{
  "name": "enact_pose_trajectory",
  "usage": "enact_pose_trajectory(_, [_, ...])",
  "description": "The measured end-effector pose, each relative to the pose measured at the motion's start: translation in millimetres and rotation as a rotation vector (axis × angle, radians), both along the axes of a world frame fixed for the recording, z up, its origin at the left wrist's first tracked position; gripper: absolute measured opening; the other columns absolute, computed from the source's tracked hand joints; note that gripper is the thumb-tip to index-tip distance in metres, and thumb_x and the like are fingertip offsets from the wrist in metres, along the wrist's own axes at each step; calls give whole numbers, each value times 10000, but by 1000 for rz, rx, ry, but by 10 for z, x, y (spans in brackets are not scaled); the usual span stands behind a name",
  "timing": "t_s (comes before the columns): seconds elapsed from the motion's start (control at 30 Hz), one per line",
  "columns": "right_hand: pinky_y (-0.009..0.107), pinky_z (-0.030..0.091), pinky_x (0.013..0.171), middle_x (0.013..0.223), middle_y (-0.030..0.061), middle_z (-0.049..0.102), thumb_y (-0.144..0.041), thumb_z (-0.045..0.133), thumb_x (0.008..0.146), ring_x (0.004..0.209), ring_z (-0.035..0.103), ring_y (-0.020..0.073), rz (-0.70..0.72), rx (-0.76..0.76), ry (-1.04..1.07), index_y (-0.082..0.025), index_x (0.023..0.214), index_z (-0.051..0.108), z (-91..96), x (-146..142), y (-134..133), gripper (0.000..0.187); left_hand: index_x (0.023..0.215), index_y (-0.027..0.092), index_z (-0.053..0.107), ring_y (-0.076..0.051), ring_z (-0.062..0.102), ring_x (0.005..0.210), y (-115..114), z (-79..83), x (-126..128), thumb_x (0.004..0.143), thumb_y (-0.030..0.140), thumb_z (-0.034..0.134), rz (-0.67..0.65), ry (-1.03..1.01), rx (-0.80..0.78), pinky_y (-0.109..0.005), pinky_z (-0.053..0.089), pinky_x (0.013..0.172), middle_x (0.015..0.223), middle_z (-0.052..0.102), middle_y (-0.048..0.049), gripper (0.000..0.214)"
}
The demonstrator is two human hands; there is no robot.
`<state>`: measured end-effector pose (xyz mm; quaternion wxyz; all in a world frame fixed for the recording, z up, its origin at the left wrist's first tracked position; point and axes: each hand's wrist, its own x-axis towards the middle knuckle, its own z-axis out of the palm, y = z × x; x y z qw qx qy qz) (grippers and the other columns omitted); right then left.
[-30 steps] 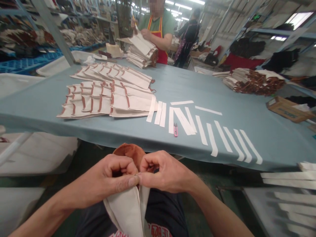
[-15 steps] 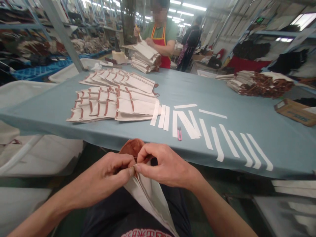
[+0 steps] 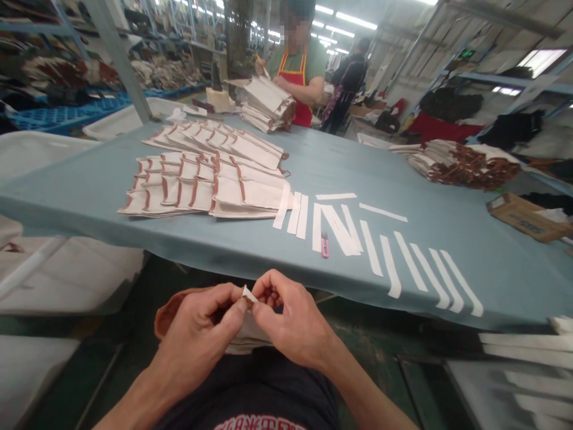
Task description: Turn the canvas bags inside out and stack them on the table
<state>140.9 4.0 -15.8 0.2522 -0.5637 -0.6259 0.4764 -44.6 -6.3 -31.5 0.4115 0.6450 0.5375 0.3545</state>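
Between my hands, in front of the table's near edge, is a cream fabric piece (image 3: 249, 339) with a brown part (image 3: 169, 312) showing beyond my left hand. My left hand (image 3: 201, 325) pinches a small corner of it between thumb and forefinger. From the other side my right hand (image 3: 290, 316) pinches the same corner, thumb and forefinger pressed together. A tiny white tip pokes up between the fingertips. Most of the piece is hidden behind my hands and wrists.
On the blue-green table (image 3: 215, 242) lie overlapping cream pieces with brown edging (image 3: 179, 185), several white strips (image 3: 407, 263) and pink thread snips (image 3: 324, 245). A co-worker in a red apron (image 3: 293, 77) handles a stack (image 3: 268, 104) across the table. A cardboard box (image 3: 528, 216) sits at right.
The fabric piece has been turned and bunched: its long cream length no longer hangs toward my lap, and the brown part now shows at the left. Both hands pinch a corner.
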Motion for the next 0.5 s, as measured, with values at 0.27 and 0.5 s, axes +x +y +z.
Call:
enact_pose_trajectory(0.27, [290, 459, 689, 797, -36, 644, -132, 570, 790, 719, 567, 155, -74, -42, 227, -229, 873, 612, -248, -75, -183, 134, 659, 205, 657, -147, 463, 581, -98, -194, 11, 872, 490, 597, 86, -218, -232, -239, 386, 540, 622, 528, 32, 361])
enact_pose_trajectory(0.5, [296, 532, 745, 885, 10, 714, -174, 578, 791, 791, 668, 185, -187, 164, 228, -223, 939, 653, -380, -197, -416, 173, 665, 236, 593, -170, 553, 628, -113, -129, 96, 935, 472, 554, 45, -213, -153, -250, 463, 576, 685, 585, 16, 361])
